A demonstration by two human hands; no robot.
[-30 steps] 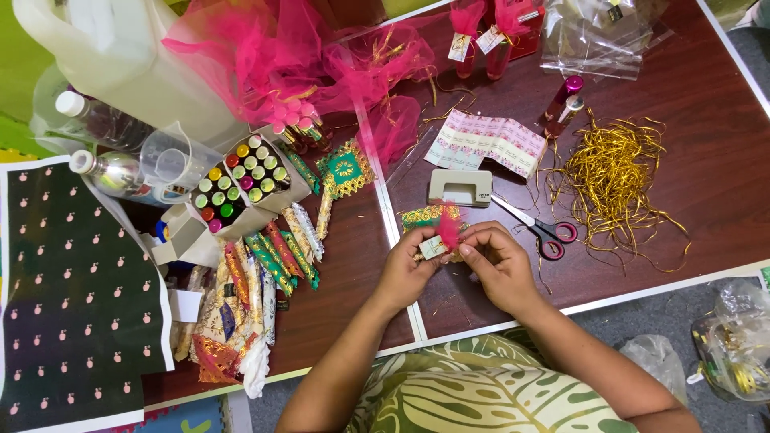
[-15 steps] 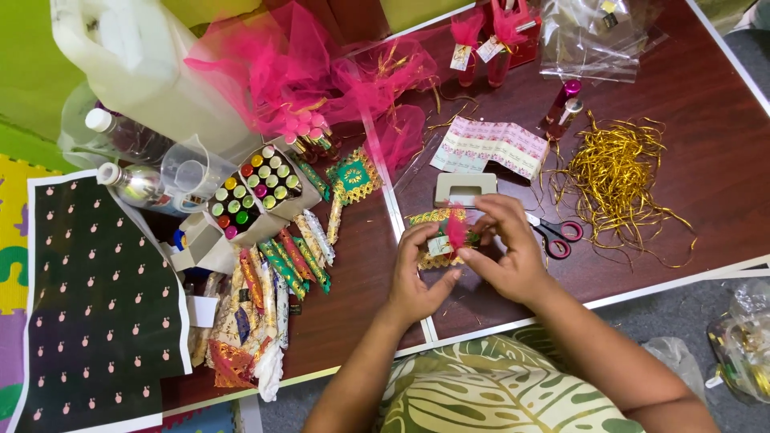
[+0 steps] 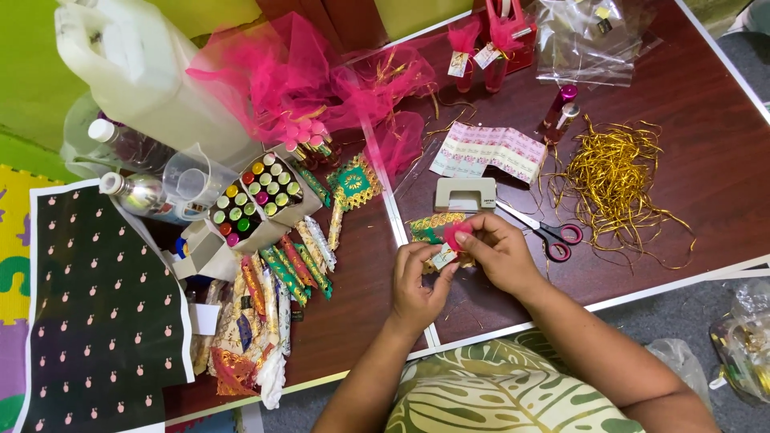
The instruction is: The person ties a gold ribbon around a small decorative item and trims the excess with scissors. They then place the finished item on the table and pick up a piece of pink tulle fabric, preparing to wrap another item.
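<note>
My left hand (image 3: 415, 287) and my right hand (image 3: 499, 253) meet over the dark wooden table (image 3: 690, 152), near its front edge. Together they hold a small favour (image 3: 454, 235) wrapped in pink net with a little paper tag (image 3: 443, 256) hanging from it. My left fingers pinch the tag; my right fingers grip the pink top. A green and gold ornate piece (image 3: 429, 227) lies just beyond my hands. A grey hole punch (image 3: 465, 194) and red-handled scissors (image 3: 552, 235) sit right behind them.
A heap of gold cord (image 3: 616, 178) lies to the right, a patterned tag sheet (image 3: 486, 151) beyond the punch. Pink net (image 3: 281, 80), a box of coloured small bottles (image 3: 253, 200), decorated sticks (image 3: 277, 277), a white jug (image 3: 136, 64) and plastic bottles (image 3: 136, 192) crowd the left.
My hands with the pink favour have stayed near the table's front edge; the camera view has shifted slightly, and my fingers have regripped the tag and wrapping.
</note>
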